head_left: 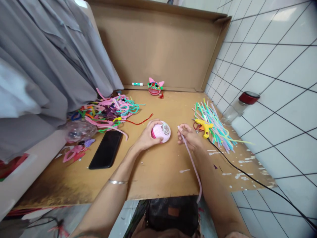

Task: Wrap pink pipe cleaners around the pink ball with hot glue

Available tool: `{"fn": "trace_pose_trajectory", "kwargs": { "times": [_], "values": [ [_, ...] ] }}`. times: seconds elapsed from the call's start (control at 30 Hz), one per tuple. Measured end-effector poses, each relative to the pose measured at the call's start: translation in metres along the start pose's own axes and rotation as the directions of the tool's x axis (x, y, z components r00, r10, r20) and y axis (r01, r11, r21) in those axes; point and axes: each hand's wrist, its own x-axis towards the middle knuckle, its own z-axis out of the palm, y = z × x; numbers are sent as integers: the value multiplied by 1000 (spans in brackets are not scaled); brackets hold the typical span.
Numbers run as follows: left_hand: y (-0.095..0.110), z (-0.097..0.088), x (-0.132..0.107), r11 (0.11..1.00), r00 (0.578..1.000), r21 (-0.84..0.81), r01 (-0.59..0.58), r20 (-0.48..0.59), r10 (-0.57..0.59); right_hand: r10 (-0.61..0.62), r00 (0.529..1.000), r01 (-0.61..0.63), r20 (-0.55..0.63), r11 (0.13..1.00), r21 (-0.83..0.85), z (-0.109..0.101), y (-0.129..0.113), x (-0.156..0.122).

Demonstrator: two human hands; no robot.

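My left hand [148,136] is wrapped around a pink and white ball [162,132] with ridged rings, held over the middle of the wooden table. A greyish patch shows on the ball's right face. To the right, my right hand [187,135] pinches one end of a pale pink pipe cleaner [190,155]. Its length hangs down along my right forearm past the table's front edge. The pipe cleaner and the ball are apart. Just beyond my right hand lies a yellow glue gun [205,127], its black cord running off to the lower right.
Green, white and lilac pipe cleaners [218,129] lie under the glue gun. A glass jar with a red lid [237,107] stands by the tiled wall. At left are a black phone [106,150] and a tangled colourful heap [114,107]. A pink-eared figure [155,86] sits at the back.
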Motion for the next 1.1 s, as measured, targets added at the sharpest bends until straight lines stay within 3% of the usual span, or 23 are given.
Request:
{"fn": "trace_pose_trajectory", "kwargs": {
  "times": [0.23, 0.57, 0.97, 1.1],
  "values": [
    [0, 1, 0, 999, 1000, -32, 18, 0, -18, -20, 999, 22, -44, 999, 35, -1, 1, 4],
    [1, 1, 0, 1000, 1000, -22, 9, 0, -9, -139, 983, 124, 122, 984, 126, 2, -3, -2],
    [-2, 2, 1, 999, 1000, -36, 2, -3, -2, -160, 986, 150, 49, 974, 172, 4, -7, -4],
    [-2, 1, 1, 999, 1000, -45, -2, 5, 3, -273, 957, 244, 93, 938, 247, 4, -5, -4]
  ]
}}
